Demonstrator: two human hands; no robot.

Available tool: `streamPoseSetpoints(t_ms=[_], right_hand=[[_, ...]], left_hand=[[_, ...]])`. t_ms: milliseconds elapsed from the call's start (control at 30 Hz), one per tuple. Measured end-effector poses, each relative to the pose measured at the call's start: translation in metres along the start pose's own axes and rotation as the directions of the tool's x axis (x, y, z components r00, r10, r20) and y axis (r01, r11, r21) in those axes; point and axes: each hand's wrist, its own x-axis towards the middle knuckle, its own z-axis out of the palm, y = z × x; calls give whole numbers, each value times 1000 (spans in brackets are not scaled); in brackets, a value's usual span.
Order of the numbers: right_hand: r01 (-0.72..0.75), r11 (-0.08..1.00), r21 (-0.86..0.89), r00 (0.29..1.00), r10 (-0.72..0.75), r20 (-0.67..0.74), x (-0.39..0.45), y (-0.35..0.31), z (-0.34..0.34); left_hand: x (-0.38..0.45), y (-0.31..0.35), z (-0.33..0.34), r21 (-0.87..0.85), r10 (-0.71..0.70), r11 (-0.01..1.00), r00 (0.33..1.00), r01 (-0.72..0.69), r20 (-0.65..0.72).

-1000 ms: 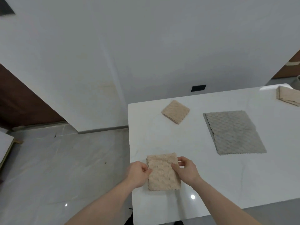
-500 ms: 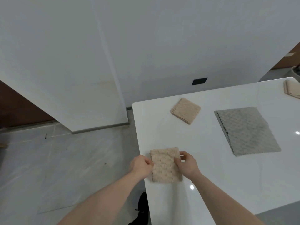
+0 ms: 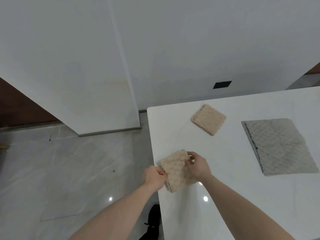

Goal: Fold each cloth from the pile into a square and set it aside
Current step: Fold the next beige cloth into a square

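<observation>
Three cloths lie on the white table [image 3: 225, 196]: a gray cloth [image 3: 278, 146] at 3 o'clock, a folded beige square [image 3: 208, 119] at 1 o'clock, and a beige cloth [image 3: 174, 172] at the near-left edge. The left hand [image 3: 153, 176] pinches its left edge; the right hand [image 3: 198, 166] pinches its far-right corner.

beige cloth [image 3: 174, 172] pinched between my left hand [image 3: 154, 177] and right hand [image 3: 197, 166]: thick textile, bumpy quilted weave, matt, scalloped layered edge. second beige cloth [image 3: 208, 119], folded: same nubbly matt fabric, ribbed at the stacked edges. grey cloth [image 3: 278, 146]: flat, soft-looking, dimpled matt weave. table [image 3: 225, 213] under my work: white, smooth, glossy, catching bright light spots. floor [image 3: 69, 170]: pale veined stone-like tile, polished. wall [image 3: 190, 40]: plain white, matt, smooth.
</observation>
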Motion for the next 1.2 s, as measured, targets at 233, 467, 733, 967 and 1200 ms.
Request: streamPoseSetpoints(t_ms=[233, 467, 733, 967, 1200], right_hand=[[61, 997, -46, 998, -61, 10, 21, -19, 15], [197, 976, -94, 980, -195, 27, 15, -27, 24], [277, 887, -369, 961, -258, 101, -18, 31, 47], [237, 870, -433, 964, -156, 215, -9, 26, 53], [273, 795, -541, 953, -148, 263, 6, 5, 45]], left_hand=[[13, -10, 4, -43, -10, 999, 999, 8, -31], [16, -12, -6, 55, 64, 997, 995, -60, -70], [-3, -26, 0, 537, 562, 652, 817, -536, 133], [12, -22, 12, 618, 366, 651, 895, -441, 254], [10, -9, 8, 678, 413, 606, 893, -415, 178]])
